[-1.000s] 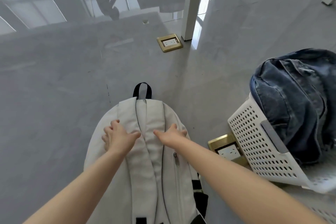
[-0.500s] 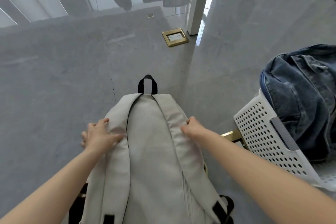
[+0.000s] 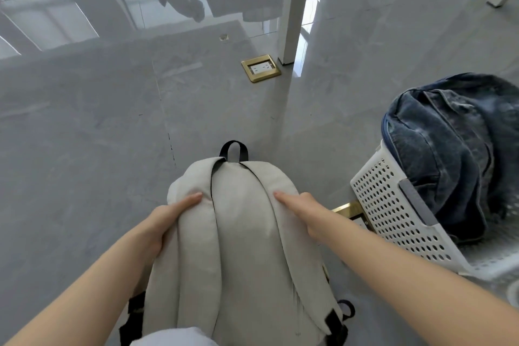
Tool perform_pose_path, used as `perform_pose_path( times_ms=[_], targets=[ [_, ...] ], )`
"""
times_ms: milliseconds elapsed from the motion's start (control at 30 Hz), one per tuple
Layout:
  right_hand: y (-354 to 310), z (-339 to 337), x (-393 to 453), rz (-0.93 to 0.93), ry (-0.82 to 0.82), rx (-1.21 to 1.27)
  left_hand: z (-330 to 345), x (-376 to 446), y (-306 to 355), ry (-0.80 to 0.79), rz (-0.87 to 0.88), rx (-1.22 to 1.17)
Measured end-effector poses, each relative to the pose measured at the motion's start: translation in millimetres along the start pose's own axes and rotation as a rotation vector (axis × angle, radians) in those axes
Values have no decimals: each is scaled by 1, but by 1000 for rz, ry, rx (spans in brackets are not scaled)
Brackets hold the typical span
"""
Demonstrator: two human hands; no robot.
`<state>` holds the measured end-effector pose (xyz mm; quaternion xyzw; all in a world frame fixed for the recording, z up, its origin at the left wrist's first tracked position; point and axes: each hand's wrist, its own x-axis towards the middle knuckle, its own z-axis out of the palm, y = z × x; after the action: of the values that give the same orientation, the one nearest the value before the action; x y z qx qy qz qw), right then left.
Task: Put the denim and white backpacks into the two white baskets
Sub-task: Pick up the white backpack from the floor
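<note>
One backpack is already dealt with, by the look of it: the denim backpack [image 3: 446, 154] sits slumped in a white basket [image 3: 393, 213] at about three o'clock, its top bulging over the rim; the white backpack [image 3: 238, 233] is the one in hand now, dead centre and running down toward six o'clock, straps side up, its black loop handle [image 3: 233, 150] pointing to twelve. Both arms reach forward over it; the left hand [image 3: 163, 222] is clamped on the bag's left edge, thumb laid flat across the strap and fingers wrapped out of sight beneath; the right hand [image 3: 303, 208] grips the right edge the same way, thumb on top pointing inward, the rest tucked behind. Whether the bag hangs clear of the grey floor [image 3: 84, 149] I cannot tell. At the lower right edge, around four o'clock, a sliver of perforated white may be the second basket; too little shows to be sure. I'd judge the next move is a lift and swing to the right, then lowering the bag bottom-first into that empty basket; the dangling straps could catch on a rim.
</note>
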<state>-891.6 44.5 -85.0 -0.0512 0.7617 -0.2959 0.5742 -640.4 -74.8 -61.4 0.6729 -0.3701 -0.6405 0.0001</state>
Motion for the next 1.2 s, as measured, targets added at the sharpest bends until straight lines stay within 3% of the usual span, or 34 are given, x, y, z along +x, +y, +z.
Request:
perform_pose_path(
  times_ms=[200,433,633,867,1067,1200],
  targets=[
    [-58,-61,-50,-154,3,135,25,-54,76,-104,156,-73],
    [-149,-147,-148,-345,128,169,61,-138,179,-161,340,-65],
    [-170,-210,-211,-408,244,269,98,-186,220,-275,415,-61],
    [-131,-295,-255,-450,490,374,193,-233,235,-402,416,64],
    [-39,-370,-279,-378,701,542,304,-255,205,-568,387,152],
    [22,-397,-290,-390,862,659,367,-270,180,-562,471,101]
  ],
)
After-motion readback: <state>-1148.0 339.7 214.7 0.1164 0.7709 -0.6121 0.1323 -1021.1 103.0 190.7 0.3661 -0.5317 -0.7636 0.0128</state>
